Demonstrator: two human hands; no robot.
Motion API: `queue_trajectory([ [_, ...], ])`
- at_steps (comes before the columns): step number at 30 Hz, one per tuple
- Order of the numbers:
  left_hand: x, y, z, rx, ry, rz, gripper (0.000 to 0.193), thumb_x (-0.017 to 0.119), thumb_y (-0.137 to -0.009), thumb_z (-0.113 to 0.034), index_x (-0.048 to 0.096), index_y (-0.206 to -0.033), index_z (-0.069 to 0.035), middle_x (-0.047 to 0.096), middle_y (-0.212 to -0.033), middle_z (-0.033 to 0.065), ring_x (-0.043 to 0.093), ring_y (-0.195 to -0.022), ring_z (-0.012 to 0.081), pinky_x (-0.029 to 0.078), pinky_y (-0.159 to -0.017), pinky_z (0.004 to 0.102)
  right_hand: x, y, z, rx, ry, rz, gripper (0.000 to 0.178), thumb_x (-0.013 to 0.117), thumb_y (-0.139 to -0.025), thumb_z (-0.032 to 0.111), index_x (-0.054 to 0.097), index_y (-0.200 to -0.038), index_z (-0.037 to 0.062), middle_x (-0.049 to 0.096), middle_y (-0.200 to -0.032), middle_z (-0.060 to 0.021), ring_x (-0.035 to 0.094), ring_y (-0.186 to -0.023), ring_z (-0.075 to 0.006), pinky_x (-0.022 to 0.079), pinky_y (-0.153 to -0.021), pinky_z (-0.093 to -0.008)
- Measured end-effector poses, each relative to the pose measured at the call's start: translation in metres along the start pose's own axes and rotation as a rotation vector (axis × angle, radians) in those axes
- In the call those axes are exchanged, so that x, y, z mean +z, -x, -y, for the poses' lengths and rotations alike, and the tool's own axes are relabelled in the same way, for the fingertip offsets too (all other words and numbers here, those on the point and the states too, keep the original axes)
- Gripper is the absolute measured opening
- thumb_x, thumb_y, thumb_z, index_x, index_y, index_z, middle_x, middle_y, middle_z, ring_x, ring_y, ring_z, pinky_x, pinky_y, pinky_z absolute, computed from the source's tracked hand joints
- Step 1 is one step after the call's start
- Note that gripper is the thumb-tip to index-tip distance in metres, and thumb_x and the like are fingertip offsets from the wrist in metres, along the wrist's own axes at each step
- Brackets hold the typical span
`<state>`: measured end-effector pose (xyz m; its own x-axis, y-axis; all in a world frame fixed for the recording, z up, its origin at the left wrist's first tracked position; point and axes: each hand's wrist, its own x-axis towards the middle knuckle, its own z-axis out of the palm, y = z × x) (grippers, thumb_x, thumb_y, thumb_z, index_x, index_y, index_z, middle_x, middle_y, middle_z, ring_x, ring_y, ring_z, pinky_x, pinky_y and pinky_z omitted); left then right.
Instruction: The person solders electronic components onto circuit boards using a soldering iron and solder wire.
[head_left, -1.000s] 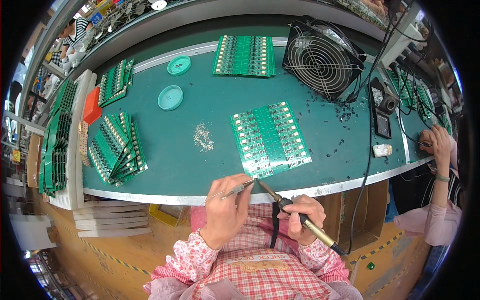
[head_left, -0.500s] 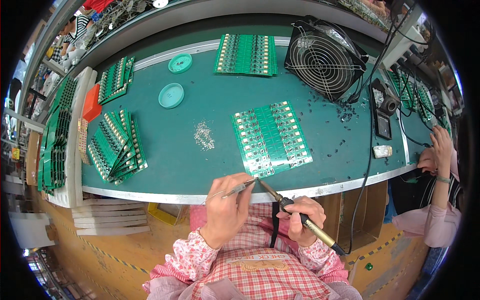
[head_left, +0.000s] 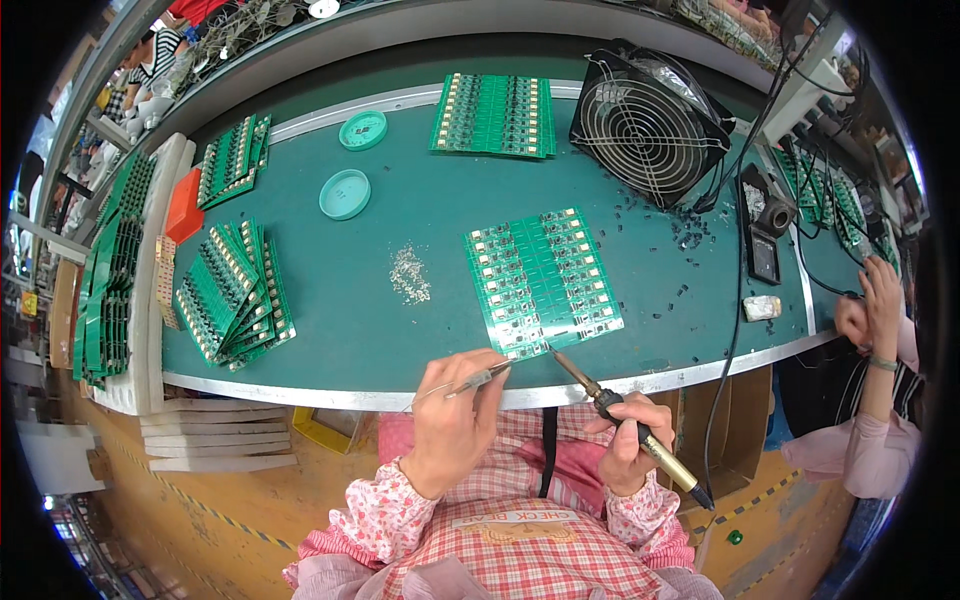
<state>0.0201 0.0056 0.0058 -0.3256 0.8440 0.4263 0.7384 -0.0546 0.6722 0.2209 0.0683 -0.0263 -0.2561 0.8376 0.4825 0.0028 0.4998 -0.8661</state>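
Observation:
A green circuit board panel with rows of small components lies flat near the front edge of the green bench. My right hand is closed round a soldering iron, whose tip reaches the lower middle of the panel. My left hand pinches a pair of tweezers, their points at the panel's lower left corner. Whether anything sits between those points is too small to tell. Left of the panel is a scatter of tiny pale parts.
Stacked panels lie at left, beside a white foam block and red box. Two turquoise dishes and another panel stack are farther back. A black fan, iron stand and another person's hands are at right.
My right hand and the soldering iron have moved right, taking the tip from beside the tweezers to farther along the panel's lower edge. The left hand stays nearly still.

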Motion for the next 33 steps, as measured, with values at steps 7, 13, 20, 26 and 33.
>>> queue_trajectory([
  [7,-0.004,0.000,0.000,-0.028,0.028,0.014,0.020,0.070,-0.084,0.004,0.065,-0.103,-0.002,0.070,-0.101,0.0114,0.065,-0.088,0.0291,0.052,-0.076,0.0361,0.001,-0.013,0.004,-0.112,0.107,0.011,0.013,0.058,-0.094,0.014,0.062,-0.099,0.0027,0.068,-0.063,-0.0064,0.066,-0.056,-0.0188,0.051,-0.058,-0.0305],
  [13,-0.013,-0.003,0.008,-0.039,0.040,0.000,0.018,0.065,-0.088,0.004,0.063,-0.105,0.000,0.068,-0.104,0.0130,0.066,-0.091,0.0273,0.052,-0.079,0.0343,-0.004,-0.029,0.003,-0.202,0.347,0.026,0.017,0.060,-0.093,0.009,0.064,-0.108,0.0017,0.071,-0.075,-0.0090,0.065,-0.064,-0.0222,0.050,-0.060,-0.0329],
  [20,-0.012,-0.008,0.011,-0.075,0.155,0.082,0.017,0.060,-0.092,0.003,0.058,-0.110,0.003,0.066,-0.114,0.0168,0.065,-0.106,0.0320,0.050,-0.092,0.0383,0.004,-0.048,0.001,-0.118,0.887,0.086,0.033,0.070,-0.085,0.012,0.064,-0.117,0.0076,0.069,-0.111,-0.0099,0.058,-0.121,-0.0326,0.033,-0.109,-0.0529],
  [26,-0.010,-0.004,0.014,-0.049,0.165,0.096,0.014,0.059,-0.092,0.002,0.057,-0.106,0.003,0.065,-0.118,0.0193,0.064,-0.111,0.0366,0.050,-0.095,0.0424,0.015,-0.048,0.006,-0.111,0.874,0.045,0.037,0.073,-0.084,0.015,0.063,-0.118,0.0055,0.070,-0.106,-0.0098,0.066,-0.102,-0.0305,0.031,-0.112,-0.0517],
  [33,-0.011,-0.005,0.021,0.000,0.191,0.078,0.015,0.059,-0.091,0.003,0.057,-0.106,0.004,0.066,-0.115,0.0194,0.065,-0.107,0.0365,0.049,-0.098,0.0440,0.032,-0.045,0.011,0.121,0.606,-0.157,0.048,0.077,-0.081,0.005,0.054,-0.123,0.0024,0.062,-0.105,-0.0152,0.063,-0.098,-0.0302,0.046,-0.098,-0.0462],
])
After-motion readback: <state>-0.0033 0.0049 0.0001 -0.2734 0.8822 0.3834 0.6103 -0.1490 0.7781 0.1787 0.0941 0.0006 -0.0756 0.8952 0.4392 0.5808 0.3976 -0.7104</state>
